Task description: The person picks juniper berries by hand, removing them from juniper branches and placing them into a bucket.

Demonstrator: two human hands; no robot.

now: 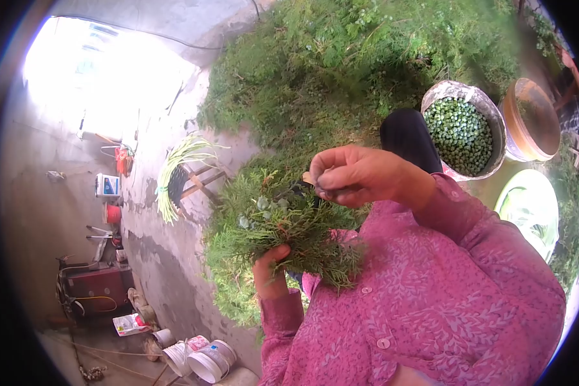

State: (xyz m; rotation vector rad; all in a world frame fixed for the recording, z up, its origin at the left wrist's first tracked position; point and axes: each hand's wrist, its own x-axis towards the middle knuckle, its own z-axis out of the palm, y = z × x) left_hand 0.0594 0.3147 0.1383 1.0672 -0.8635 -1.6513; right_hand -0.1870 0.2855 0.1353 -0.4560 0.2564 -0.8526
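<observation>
My left hand (273, 260) is closed around a leafy green conifer sprig (296, 238), which looks like arborvitae and bears a few pale blue-green cones (264, 204). Just above the sprig, my right hand (357, 175) has its fingers pinched together. Whatever is between those fingertips is too small to make out. A bucket (462, 85) beyond my right arm holds many small green cones (458, 136). A large heap of the same kind of cut branches (341, 71) lies in front of me.
A yellowish bucket (512, 116) and a pale green basin (527, 209) stand to the right. Long pale green strands (172, 180) hang over a small stool (202, 183). White buckets (206, 365), a dark red box (100, 289) and a white jug (108, 185) stand at the left.
</observation>
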